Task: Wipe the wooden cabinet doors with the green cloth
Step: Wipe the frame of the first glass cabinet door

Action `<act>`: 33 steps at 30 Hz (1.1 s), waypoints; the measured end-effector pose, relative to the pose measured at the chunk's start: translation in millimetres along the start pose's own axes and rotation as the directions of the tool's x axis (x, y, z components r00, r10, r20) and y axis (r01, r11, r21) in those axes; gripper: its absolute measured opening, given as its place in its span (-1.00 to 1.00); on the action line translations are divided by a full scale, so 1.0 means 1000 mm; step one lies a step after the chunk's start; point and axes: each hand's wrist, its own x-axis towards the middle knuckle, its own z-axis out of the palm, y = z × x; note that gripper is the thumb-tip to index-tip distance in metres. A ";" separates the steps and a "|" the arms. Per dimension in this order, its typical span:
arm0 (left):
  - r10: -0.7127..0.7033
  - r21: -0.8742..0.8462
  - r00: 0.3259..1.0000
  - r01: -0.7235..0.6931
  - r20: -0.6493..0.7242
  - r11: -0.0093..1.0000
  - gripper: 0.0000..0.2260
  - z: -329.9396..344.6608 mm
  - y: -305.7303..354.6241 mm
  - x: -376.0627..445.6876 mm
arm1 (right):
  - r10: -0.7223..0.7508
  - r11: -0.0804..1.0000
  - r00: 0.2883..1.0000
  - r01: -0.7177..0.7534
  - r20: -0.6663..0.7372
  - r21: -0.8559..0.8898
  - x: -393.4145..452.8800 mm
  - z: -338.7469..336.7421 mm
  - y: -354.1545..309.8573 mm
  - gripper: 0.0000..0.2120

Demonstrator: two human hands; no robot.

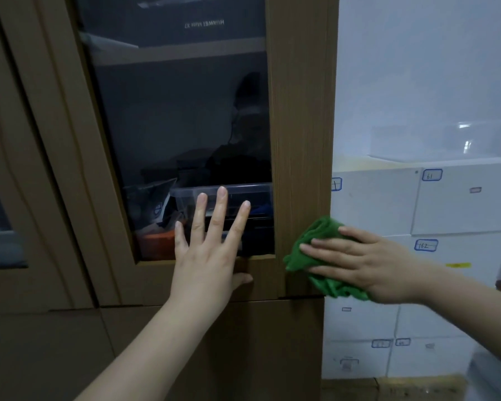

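A brown wooden cabinet door (300, 117) with a dark glass pane fills the middle of the view. My left hand (211, 244) lies flat and open against the lower part of the glass and the door's bottom rail, fingers spread. My right hand (368, 261) presses a crumpled green cloth (315, 241) against the right edge of the door frame, near its lower corner. The fingers lie flat over the cloth, which bunches out above and below the hand.
A second wooden door (35, 140) stands to the left. Lower cabinet panels (243, 342) run below. Stacked white boxes with blue number labels (460, 204) sit right of the cabinet against a white wall. Plastic bins show behind the glass.
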 end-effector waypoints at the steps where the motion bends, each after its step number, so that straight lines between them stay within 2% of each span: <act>1: -0.004 -0.002 1.000 0.004 -0.005 1.000 0.21 0.001 0.000 -0.001 | 0.069 0.997 0.997 -0.068 -0.028 0.025 0.000 -0.004 0.006 -0.30; 3: -0.015 -0.011 1.000 0.014 -0.019 1.000 0.19 0.004 0.000 -0.004 | 0.281 0.956 0.953 -0.269 -0.111 0.116 0.015 -0.014 0.007 -0.32; 5: -0.019 -0.020 0.999 0.018 -0.036 1.000 0.15 0.008 0.000 -0.008 | 0.463 0.881 0.865 -0.425 -0.191 0.209 0.043 -0.019 -0.005 -0.36; 7: -0.025 -0.023 0.999 0.024 -0.042 0.999 0.10 0.011 0.001 -0.011 | 0.526 0.847 0.818 -0.477 -0.233 0.235 0.069 -0.020 -0.023 -0.36; 8: -0.029 -0.024 0.999 0.028 -0.040 0.999 0.09 0.012 0.001 -0.012 | 0.517 0.853 0.822 -0.470 -0.241 0.228 0.077 -0.019 -0.031 -0.36; 13: -0.032 -0.048 0.999 0.031 -0.022 0.998 0.08 0.012 0.001 -0.013 | 0.282 0.955 0.946 -0.262 -0.160 0.138 0.077 0.001 -0.066 -0.33; 17: -0.039 -0.047 0.999 0.038 -0.013 0.998 0.15 0.013 0.001 -0.014 | 0.155 0.986 0.982 -0.146 -0.109 0.080 0.060 0.012 -0.076 -0.25; 20: -0.038 -0.052 0.999 0.038 0.002 0.998 0.18 0.014 0.001 -0.015 | 0.088 0.993 0.993 -0.082 -0.077 0.081 0.053 0.016 -0.078 -0.23; 23: -0.041 -0.034 0.999 0.041 0.012 0.999 0.18 0.015 0.002 -0.014 | -0.055 0.992 0.998 0.056 -0.017 0.112 0.048 0.017 -0.070 -0.23; 27: -0.034 -0.035 0.999 0.034 0.010 0.999 0.07 0.015 0.003 -0.013 | -0.221 0.962 0.974 0.211 0.040 0.176 0.038 0.011 -0.052 -0.39; 33: -0.043 -0.009 0.999 0.043 0.024 0.999 0.03 0.013 0.003 -0.014 | -0.379 0.911 0.920 0.350 0.105 0.218 0.022 -0.008 -0.019 -0.56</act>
